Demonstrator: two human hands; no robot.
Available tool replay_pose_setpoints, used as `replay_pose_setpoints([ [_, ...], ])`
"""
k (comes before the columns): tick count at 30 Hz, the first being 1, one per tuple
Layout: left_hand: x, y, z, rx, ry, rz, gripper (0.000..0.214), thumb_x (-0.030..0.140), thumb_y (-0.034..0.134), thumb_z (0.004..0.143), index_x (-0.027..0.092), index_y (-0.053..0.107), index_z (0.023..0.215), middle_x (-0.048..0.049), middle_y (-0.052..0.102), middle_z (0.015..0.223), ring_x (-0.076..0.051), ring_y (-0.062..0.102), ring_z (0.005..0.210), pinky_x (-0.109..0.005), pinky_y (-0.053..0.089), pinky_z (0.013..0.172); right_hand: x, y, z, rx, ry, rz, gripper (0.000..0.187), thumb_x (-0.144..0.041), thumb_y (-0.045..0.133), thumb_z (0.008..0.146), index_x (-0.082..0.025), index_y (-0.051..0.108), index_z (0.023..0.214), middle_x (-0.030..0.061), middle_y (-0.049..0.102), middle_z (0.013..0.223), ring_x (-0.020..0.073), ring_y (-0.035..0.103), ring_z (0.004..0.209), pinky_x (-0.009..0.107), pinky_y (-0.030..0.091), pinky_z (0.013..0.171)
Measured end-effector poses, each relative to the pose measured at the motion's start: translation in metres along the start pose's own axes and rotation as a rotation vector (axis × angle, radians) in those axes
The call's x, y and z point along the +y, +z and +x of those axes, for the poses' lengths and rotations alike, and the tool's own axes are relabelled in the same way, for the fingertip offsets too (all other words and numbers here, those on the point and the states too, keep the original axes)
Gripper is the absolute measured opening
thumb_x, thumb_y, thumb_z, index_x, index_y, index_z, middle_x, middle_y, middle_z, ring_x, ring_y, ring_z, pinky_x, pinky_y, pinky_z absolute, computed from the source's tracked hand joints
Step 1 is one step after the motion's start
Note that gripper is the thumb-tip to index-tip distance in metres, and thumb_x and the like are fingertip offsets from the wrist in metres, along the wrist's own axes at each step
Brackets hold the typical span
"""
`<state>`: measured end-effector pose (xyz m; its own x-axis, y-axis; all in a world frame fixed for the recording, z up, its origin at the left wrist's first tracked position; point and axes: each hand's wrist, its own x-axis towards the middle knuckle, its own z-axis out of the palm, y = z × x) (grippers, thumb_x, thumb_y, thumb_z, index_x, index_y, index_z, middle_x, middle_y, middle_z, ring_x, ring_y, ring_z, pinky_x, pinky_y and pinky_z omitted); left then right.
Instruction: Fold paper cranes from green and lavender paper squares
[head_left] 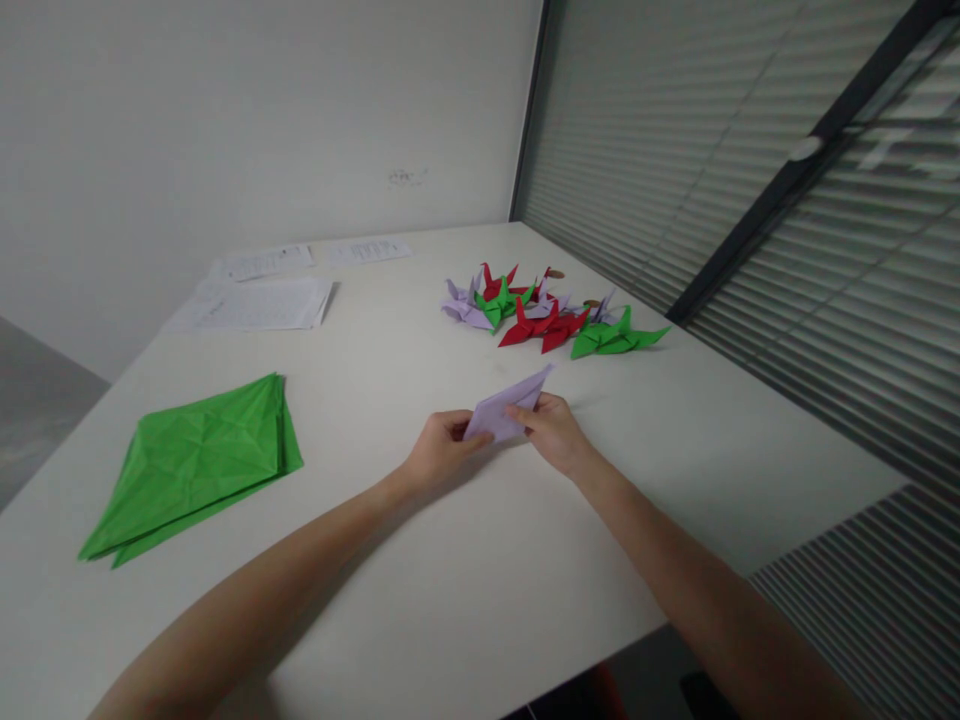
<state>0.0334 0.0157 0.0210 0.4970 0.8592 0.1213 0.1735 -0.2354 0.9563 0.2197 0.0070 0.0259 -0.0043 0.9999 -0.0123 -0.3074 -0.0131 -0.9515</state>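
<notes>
A folded piece of lilac paper lies low over the white table, its point aimed up and to the right. My left hand pinches its lower left corner with closed fingers. My right hand grips its right edge, thumb on top. Beyond them lies a heap of finished folded paper figures in red, green and lilac.
A stack of green paper sheets lies at the left. Printed white pages rest at the far left by the wall. Window blinds run along the table's right edge, and the near edge is close to my arms.
</notes>
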Motion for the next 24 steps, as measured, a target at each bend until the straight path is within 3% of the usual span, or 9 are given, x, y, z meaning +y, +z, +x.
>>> replay_pose_setpoints([
  [2, -0.004, -0.009, 0.000, 0.061, 0.137, 0.286, 0.024, 0.028, 0.056, 0.088, 0.013, 0.073, 0.095, -0.0053, 0.074, 0.084, -0.019, 0.068, 0.078, -0.030, 0.055, 0.075, -0.004, -0.006, 0.001, 0.028, -0.104, -0.066, 0.032, -0.031, 0.085, 0.054, -0.022, 0.074, 0.083, 0.0001, 0.071, 0.079, 0.0166, 0.063, 0.078, 0.034, 0.049, 0.082],
  [4, -0.010, -0.019, 0.000, 0.127, 0.372, 0.534, 0.029, 0.019, 0.048, 0.092, 0.015, 0.070, 0.110, -0.0103, 0.072, 0.108, -0.021, 0.068, 0.096, -0.035, 0.053, 0.088, -0.013, -0.014, 0.002, 0.111, -0.262, -0.156, 0.035, -0.030, 0.079, 0.063, -0.026, 0.073, 0.097, 0.0004, 0.071, 0.093, 0.0174, 0.062, 0.089, 0.033, 0.046, 0.086],
  [6, -0.017, -0.027, 0.001, 0.100, 0.523, 0.760, 0.033, 0.014, 0.045, 0.092, 0.016, 0.065, 0.118, -0.0134, 0.068, 0.118, -0.023, 0.066, 0.103, -0.040, 0.052, 0.091, -0.022, -0.021, 0.001, 0.174, -0.404, -0.323, 0.028, -0.032, 0.071, 0.073, -0.027, 0.072, 0.100, 0.0023, 0.069, 0.100, 0.0196, 0.060, 0.097, 0.036, 0.045, 0.090],
  [7, -0.020, -0.030, 0.002, 0.066, 0.570, 0.849, 0.034, 0.012, 0.045, 0.091, 0.015, 0.064, 0.119, -0.0141, 0.068, 0.118, -0.024, 0.067, 0.104, -0.040, 0.053, 0.090, -0.025, -0.023, 0.001, 0.145, -0.451, -0.442, 0.023, -0.033, 0.068, 0.077, -0.026, 0.073, 0.098, 0.0034, 0.069, 0.100, 0.0207, 0.060, 0.098, 0.037, 0.044, 0.091],
  [11, -0.022, -0.029, 0.002, -0.111, 0.567, 1.027, 0.030, 0.010, 0.051, 0.085, 0.013, 0.065, 0.112, -0.0140, 0.070, 0.112, -0.023, 0.068, 0.098, -0.036, 0.054, 0.086, -0.020, -0.019, -0.005, -0.249, -0.498, -0.913, 0.018, -0.035, 0.069, 0.081, -0.026, 0.075, 0.095, 0.0063, 0.068, 0.096, 0.0220, 0.060, 0.093, 0.040, 0.044, 0.090],
  [14, -0.014, -0.023, 0.000, -0.155, 0.541, 1.030, 0.031, 0.013, 0.056, 0.081, 0.013, 0.065, 0.110, -0.0134, 0.069, 0.114, -0.025, 0.066, 0.103, -0.039, 0.051, 0.092, -0.007, -0.015, -0.006, -0.444, -0.445, -1.198, 0.018, -0.030, 0.071, 0.082, -0.028, 0.075, 0.099, 0.0061, 0.069, 0.101, 0.0230, 0.058, 0.098, 0.041, 0.041, 0.090],
  [18, -0.008, -0.017, -0.002, -0.122, 0.563, 0.984, 0.032, 0.025, 0.061, 0.081, 0.015, 0.066, 0.110, -0.0124, 0.068, 0.116, -0.028, 0.060, 0.111, -0.045, 0.044, 0.097, 0.003, -0.017, -0.004, -0.459, -0.423, -1.346, 0.015, -0.027, 0.070, 0.083, -0.028, 0.076, 0.097, 0.0058, 0.069, 0.102, 0.0238, 0.055, 0.099, 0.043, 0.040, 0.090],
  [24, -0.014, -0.017, 0.000, -0.167, 0.599, 0.947, 0.021, 0.030, 0.055, 0.092, 0.018, 0.072, 0.093, -0.0091, 0.070, 0.102, -0.020, 0.062, 0.092, -0.035, 0.046, 0.081, 0.003, -0.025, -0.001, -0.455, -0.440, -1.320, 0.012, -0.025, 0.070, 0.082, -0.028, 0.078, 0.091, 0.0069, 0.067, 0.101, 0.0230, 0.052, 0.096, 0.041, 0.044, 0.089],
])
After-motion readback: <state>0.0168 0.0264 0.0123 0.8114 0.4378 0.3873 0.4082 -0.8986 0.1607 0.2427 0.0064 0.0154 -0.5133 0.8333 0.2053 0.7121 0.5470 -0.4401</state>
